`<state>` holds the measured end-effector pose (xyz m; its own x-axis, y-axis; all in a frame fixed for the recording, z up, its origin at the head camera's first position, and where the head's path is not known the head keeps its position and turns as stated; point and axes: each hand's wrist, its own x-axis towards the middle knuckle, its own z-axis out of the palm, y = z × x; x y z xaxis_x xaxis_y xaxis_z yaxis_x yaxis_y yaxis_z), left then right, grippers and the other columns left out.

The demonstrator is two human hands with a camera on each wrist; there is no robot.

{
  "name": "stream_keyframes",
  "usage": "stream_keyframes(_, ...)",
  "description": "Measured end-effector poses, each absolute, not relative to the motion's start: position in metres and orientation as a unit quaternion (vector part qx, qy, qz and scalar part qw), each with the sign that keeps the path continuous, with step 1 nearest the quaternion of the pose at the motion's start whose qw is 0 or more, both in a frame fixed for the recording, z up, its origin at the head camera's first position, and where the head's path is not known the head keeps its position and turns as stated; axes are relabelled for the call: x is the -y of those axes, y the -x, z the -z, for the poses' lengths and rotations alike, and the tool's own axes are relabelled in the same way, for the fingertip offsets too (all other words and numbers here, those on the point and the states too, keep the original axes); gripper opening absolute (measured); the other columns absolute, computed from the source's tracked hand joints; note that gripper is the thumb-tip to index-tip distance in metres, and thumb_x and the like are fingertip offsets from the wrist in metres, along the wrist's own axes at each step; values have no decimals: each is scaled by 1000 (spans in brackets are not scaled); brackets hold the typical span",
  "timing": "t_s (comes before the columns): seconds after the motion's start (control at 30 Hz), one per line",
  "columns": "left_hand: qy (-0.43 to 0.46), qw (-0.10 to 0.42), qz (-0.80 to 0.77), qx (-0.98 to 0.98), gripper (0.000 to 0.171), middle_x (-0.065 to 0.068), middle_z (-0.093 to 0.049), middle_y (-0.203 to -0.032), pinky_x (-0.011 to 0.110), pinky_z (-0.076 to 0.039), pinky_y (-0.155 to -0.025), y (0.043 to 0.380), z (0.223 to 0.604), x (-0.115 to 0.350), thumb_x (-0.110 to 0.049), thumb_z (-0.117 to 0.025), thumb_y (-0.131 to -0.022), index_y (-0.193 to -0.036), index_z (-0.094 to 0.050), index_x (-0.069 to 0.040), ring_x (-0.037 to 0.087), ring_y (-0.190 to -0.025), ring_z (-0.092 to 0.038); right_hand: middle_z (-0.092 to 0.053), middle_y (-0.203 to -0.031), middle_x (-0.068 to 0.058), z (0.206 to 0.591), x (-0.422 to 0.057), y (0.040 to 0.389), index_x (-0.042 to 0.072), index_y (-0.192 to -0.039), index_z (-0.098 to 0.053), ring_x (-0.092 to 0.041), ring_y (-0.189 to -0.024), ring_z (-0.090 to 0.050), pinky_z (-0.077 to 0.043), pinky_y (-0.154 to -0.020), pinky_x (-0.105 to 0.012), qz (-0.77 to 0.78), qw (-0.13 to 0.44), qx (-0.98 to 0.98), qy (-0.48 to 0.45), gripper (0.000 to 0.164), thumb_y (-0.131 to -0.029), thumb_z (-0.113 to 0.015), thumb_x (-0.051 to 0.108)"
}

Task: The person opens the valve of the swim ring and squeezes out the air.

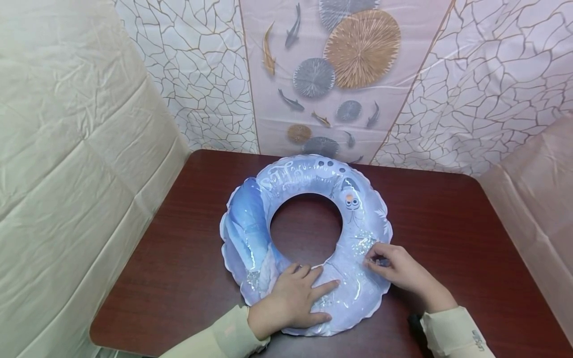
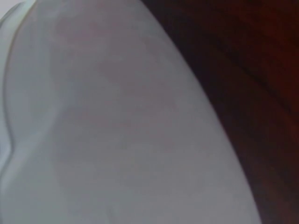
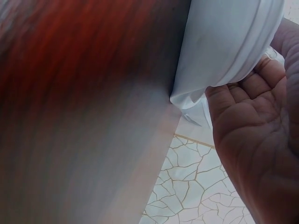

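An inflated swim ring (image 1: 309, 174), pale lilac and blue with a snowman print and glitter inside, lies flat on the table. My left hand (image 1: 297, 298) rests on its near side with the fingers spread over the surface. At the ring's right side, my right hand (image 1: 398, 266) has thumb and fingertips brought together on the plastic, close to a glitter patch. What exactly they pinch there I cannot tell. The left wrist view is filled by the ring's pale curved side (image 2: 131, 116). Curled right-hand fingers (image 3: 257, 84) meet the ring's seamed edge (image 3: 229, 42) in the right wrist view.
The dark red-brown table (image 1: 179, 238) has rounded corners. Behind it hangs a patterned cloth (image 1: 295, 94) with fish and round leaf prints. Cream cloth (image 1: 89, 164) covers the left side, and another cloth (image 1: 532, 169) the right.
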<state>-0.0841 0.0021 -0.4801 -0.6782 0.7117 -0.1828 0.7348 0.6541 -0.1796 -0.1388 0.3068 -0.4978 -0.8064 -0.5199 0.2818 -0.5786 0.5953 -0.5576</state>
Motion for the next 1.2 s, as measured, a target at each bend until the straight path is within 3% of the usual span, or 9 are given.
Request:
stream_keyframes(0.83, -400, 35, 121, -908, 73, -3, -38, -156, 40, -32, -110, 86, 481, -2, -81, -33, -91, -157, -25, -49, 17, -138, -39, -64, -84, 16, 498, -307, 142, 21, -88, -68, -1, -78, -59, -55, -66, -27, -321, 46, 892, -315, 26, -80, -81, 0)
stream_keyframes(1.07, -404, 22, 129, -905, 74, -4, -38, -156, 39, -32, -110, 87, 490, -3, -83, -26, -91, -157, -24, -49, 17, -138, -38, -64, -85, 16, 498, -306, 141, 22, -88, -67, -2, -78, -59, -55, -67, -27, -320, 41, 895, -309, 26, -81, -81, 1)
stream_keyframes(1.2, -404, 37, 121, -906, 74, -4, -37, -156, 40, -32, -111, 84, 486, -2, -82, -29, -91, -157, -23, -49, 18, -139, -38, -64, -85, 16, 499, -305, 139, 22, -89, -68, -2, -78, -59, -55, -67, -27, -323, 32, 896, -304, 26, -81, -81, 1)
